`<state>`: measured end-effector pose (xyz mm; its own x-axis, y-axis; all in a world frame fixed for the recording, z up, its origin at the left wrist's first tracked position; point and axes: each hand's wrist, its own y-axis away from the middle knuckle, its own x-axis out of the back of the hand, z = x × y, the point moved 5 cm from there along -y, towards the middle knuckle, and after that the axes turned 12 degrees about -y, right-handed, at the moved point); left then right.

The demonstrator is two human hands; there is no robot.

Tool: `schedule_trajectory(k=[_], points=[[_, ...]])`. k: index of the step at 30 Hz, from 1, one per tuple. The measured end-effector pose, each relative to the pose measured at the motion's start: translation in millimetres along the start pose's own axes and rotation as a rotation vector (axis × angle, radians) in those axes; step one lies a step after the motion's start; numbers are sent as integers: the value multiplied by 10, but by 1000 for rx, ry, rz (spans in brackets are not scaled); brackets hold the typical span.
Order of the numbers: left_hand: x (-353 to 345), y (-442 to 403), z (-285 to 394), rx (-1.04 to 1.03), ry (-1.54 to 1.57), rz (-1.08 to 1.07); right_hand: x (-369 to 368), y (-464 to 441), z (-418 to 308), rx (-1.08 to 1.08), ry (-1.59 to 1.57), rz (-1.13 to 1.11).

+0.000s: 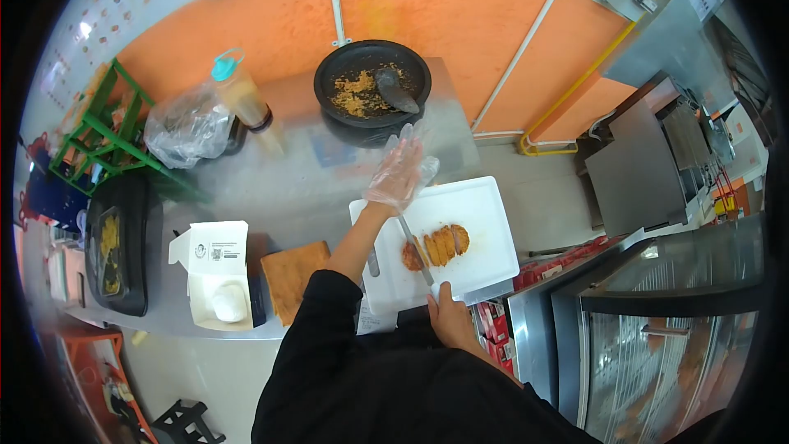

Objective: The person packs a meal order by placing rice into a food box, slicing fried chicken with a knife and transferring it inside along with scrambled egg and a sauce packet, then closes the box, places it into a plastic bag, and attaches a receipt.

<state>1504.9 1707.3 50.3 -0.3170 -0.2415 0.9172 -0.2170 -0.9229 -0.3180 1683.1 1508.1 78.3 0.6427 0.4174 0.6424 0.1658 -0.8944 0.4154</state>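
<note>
My left hand [399, 171], in a clear plastic glove, is stretched out with its fingers extended. It hovers over the upper left corner of a white cutting board [491, 267], just short of a black stone mortar [329, 107]. My right hand [450, 316] is closed on the handle of a knife [416, 248] at the board's near edge. The knife's blade lies across a piece of breaded fried meat [445, 245], cut into several slices on its right side. In the mortar are orange-brown crushed bits [357, 92] and a dark stone pestle [396, 90].
An open white takeaway box [218, 247] holds a white rounded mound [230, 302]. A wooden board [294, 271] lies beside it. Farther left are a black container [131, 255], a plastic bag [189, 127], a bottle [241, 94] and a green rack [115, 127]. A glass-fronted cabinet [666, 345] stands right.
</note>
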Motion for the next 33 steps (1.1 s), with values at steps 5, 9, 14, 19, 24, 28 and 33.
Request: schedule_trajectory(k=[5,9,14,19,24,28,33], points=[[-98,57,-75,42,88,-105,-22,-27,-70,-85,66,-46],[-186,27,-71,40,82,-118,-146,-106,95,-117,118,-66],[-116,-53,72,-12,17,-215,-249,-80,172,25,105,111],[-117,-12,1,24,34,-168,-226,-97,233,55,44,98],[651,422,-114,227,264,399,17,-77,192,200,-98,79],[1112,1148,105,330,630,607,390,120,150,238,-208,120],[579,1334,775,463,186,-63,715,141,451,231,-290,289]])
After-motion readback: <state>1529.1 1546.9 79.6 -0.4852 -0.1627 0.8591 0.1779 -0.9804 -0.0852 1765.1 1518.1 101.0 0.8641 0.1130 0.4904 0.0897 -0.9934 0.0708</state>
